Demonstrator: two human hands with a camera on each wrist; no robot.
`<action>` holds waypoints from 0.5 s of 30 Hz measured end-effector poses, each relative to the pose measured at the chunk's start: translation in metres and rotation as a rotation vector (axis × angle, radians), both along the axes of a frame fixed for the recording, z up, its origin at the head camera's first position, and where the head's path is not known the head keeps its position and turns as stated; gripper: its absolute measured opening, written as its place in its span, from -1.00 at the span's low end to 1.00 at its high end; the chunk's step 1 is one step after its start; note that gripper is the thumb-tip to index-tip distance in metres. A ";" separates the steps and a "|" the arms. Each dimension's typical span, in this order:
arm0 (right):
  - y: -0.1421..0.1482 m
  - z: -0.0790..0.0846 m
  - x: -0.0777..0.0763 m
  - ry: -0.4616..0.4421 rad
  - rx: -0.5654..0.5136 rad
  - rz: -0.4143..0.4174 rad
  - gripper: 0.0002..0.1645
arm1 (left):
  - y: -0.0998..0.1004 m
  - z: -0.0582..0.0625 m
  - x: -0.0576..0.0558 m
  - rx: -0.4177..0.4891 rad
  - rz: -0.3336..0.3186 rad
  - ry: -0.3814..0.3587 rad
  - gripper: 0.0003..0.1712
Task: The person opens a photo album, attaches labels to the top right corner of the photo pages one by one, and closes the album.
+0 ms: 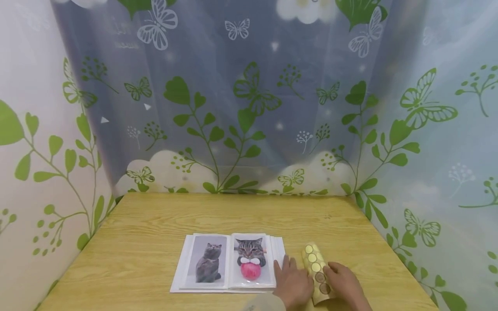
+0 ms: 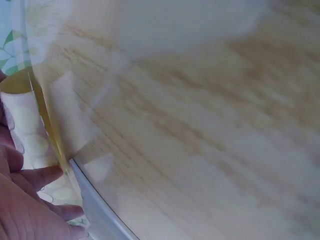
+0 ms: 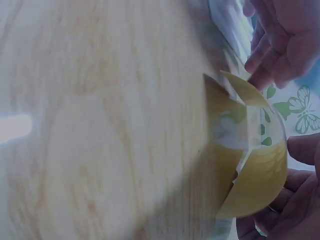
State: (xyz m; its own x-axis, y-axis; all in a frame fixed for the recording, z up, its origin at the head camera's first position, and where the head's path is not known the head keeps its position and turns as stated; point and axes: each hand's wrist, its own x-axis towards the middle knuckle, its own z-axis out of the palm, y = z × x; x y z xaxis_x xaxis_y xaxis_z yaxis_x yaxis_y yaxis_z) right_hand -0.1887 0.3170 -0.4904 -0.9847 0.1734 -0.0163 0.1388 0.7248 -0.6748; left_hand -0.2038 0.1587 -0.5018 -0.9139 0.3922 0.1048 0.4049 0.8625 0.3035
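Observation:
A sheet of round stickers (image 1: 312,258), gold-yellow on the back, lies curled on the table to the right of an open photo album (image 1: 230,276). With its thumb and fingers, my right hand (image 1: 346,283) holds the sheet's right side by the lower circles. My left hand (image 1: 292,283) rests between album and sheet, fingers extended over the album's right edge, its side touching the sheet. In the left wrist view, fingertips of the left hand (image 2: 30,200) lie against the sheet. The right wrist view shows the arched sheet (image 3: 260,175) with the right thumb on its outer face.
The album shows a grey cat photo (image 1: 208,261) on the left page and a tabby cat with a pink ball (image 1: 250,261) on the right. Wood-grain table (image 1: 233,214) surrounds them. Curtains (image 1: 218,86) printed with leaves and butterflies enclose the back and both sides.

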 end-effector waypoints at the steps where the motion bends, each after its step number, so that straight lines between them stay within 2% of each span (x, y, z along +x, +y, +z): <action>1: -0.001 0.000 0.000 0.008 -0.016 -0.001 -0.44 | 0.000 0.001 0.000 0.010 0.003 -0.002 -0.51; 6: -0.003 -0.001 -0.004 -0.004 -0.093 -0.029 -0.43 | 0.000 0.005 -0.003 0.093 0.018 -0.016 -0.49; 15: -0.010 0.006 -0.007 -0.016 -0.251 -0.072 -0.33 | -0.004 0.014 -0.008 0.245 -0.025 -0.075 -0.47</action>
State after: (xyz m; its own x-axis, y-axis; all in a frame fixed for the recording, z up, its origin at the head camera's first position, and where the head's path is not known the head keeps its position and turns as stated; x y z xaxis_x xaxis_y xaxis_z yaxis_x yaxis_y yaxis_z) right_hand -0.1952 0.3074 -0.4846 -0.9693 0.2316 -0.0827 0.1958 0.5231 -0.8295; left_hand -0.2119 0.1550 -0.4876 -0.9131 0.3861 0.1311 0.3934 0.7498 0.5321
